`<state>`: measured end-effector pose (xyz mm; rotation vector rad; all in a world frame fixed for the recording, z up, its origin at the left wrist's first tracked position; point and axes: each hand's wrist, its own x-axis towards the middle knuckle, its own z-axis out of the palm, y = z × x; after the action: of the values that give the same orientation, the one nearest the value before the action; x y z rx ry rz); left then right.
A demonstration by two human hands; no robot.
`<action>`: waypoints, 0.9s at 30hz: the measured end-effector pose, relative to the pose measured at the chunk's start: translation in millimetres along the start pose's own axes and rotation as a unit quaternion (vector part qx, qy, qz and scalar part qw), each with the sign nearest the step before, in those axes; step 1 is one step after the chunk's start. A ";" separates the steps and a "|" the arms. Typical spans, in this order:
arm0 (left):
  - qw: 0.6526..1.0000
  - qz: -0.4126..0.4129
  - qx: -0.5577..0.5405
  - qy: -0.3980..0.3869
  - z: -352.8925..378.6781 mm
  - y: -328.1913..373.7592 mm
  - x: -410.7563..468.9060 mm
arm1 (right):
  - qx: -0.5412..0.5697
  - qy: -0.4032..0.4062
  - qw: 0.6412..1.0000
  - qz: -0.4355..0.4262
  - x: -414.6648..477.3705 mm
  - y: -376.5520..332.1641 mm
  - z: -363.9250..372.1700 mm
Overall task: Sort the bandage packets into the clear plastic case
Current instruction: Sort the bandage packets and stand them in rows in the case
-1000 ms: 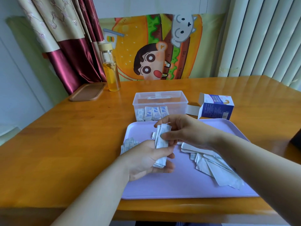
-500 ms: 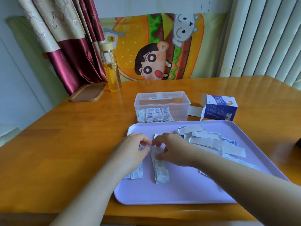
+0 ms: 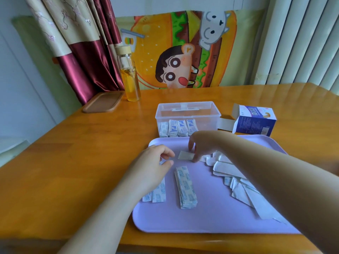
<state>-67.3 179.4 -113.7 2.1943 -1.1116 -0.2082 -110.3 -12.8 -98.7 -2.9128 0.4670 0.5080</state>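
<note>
The clear plastic case [image 3: 187, 114] stands open beyond the lilac tray [image 3: 211, 222], with a row of blue-printed bandage packets [image 3: 178, 128] upright against its front wall. A neat stack of long packets [image 3: 186, 187] lies mid-tray. My right hand [image 3: 203, 145] reaches over the tray's far part, fingertips and thumb pinching a small white packet [image 3: 185, 155] that lies flat. My left hand [image 3: 154, 162] hovers to the left, fingers loosely curled and holding nothing, above a few more packets [image 3: 156, 193]. A loose pile of white packets [image 3: 236, 178] lies partly under my right forearm.
An opened blue and white bandage box [image 3: 255, 121] stands right of the case. At the table's back left are a glass bottle of yellow liquid [image 3: 129, 79] and a brown wooden lid [image 3: 102, 102]. Curtain, cartoon cloth and blinds are behind the wooden table [image 3: 73, 162].
Both hands have let go of the long stack, which now lies alone mid-tray. My right hand has moved farther up the tray to the small white packet. My left hand has lifted slightly.
</note>
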 end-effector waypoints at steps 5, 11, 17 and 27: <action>1.000 0.000 -0.001 0.012 -4.4 -0.7 -1.2 | -0.050 -0.026 0.998 -0.014 1.1 2.0 -1.9; 0.989 -0.043 -0.115 0.079 -13.5 2.6 -0.7 | 0.208 0.215 0.949 -0.102 -26.6 5.1 -8.1; 0.828 -0.159 -0.535 -0.058 -5.6 26.2 -3.4 | 0.160 0.454 0.828 -0.288 -60.9 -14.7 17.8; 0.719 -0.204 -0.663 -0.045 12.7 36.6 -6.0 | 0.161 0.437 0.843 -0.271 -80.9 0.4 27.4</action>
<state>-100.5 162.4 -101.5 1.0181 -0.2104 -0.9683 -191.2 14.6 -95.8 -2.5813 -0.2012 -0.9147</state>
